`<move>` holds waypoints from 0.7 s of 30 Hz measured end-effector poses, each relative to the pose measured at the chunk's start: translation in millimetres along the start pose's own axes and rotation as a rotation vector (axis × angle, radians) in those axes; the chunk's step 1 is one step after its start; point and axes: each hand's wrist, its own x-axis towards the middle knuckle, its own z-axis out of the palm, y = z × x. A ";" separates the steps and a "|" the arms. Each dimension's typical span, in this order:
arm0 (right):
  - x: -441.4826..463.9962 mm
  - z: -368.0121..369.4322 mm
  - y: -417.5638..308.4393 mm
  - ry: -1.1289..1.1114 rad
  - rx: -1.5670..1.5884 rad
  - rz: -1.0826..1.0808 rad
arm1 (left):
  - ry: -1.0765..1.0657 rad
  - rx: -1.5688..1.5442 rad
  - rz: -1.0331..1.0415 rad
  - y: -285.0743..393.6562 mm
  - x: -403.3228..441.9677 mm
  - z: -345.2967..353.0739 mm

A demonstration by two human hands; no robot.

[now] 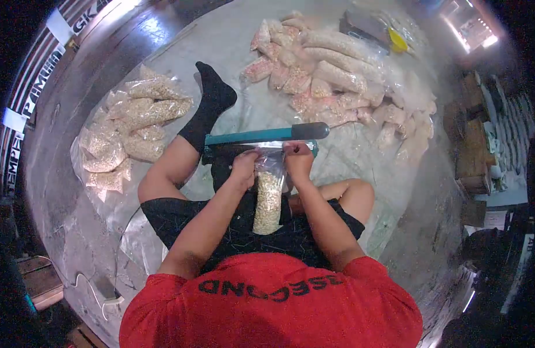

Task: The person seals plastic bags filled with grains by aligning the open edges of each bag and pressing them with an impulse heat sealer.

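Note:
A clear plastic bag of pale beans [268,203] lies against my lap, its filled part toward me and its loose top stretched out flat. My left hand [244,166] pinches the left corner of that top. The right corner is held in the closed fingers of my right hand [299,160]. Just beyond both hands sits a teal hand sealer [250,137], with its dark-ended lever raised above its base. The bag's mouth is at the sealer's near edge; whether it lies between the jaws I cannot tell.
Several filled bags [137,122] lie on the left of the plastic sheet [221,49]. A larger pile of filled bags [337,72] is spread at the far right, near a yellow scoop-like thing [398,40]. My sock-covered foot [216,87] stretches out between the piles.

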 end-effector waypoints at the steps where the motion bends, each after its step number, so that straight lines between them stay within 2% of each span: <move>1: 0.7 -1.4 -0.8 -0.011 -0.038 -0.014 | 0.035 -0.012 0.006 -2.7 4.2 -1.0; 6: -1.1 -16.6 -10.5 -0.079 -0.098 0.017 | 0.088 -0.028 -0.039 2.3 -6.5 8.1; 8: -4.5 -30.2 -11.5 0.133 -0.015 -0.014 | 0.070 -0.037 -0.045 6.9 -11.2 11.7; 10: -5.1 -46.4 -19.0 0.202 0.011 0.059 | 0.086 0.073 -0.029 4.0 -7.0 7.3; 12: -5.7 -70.2 -52.8 0.485 0.049 -0.358 | 0.071 0.064 -0.038 3.7 -2.2 3.5; 13: -1.6 -84.0 -74.7 0.491 0.038 -0.350 | 0.055 0.057 -0.050 0.9 -2.8 3.0; 15: 15.8 -105.1 -109.2 0.194 -0.400 -0.829 | 0.037 0.027 -0.041 0.5 -9.6 9.6; 21: 26.6 -84.4 -35.2 -0.022 -0.448 -0.672 | 0.052 0.061 -0.009 8.6 -14.7 15.3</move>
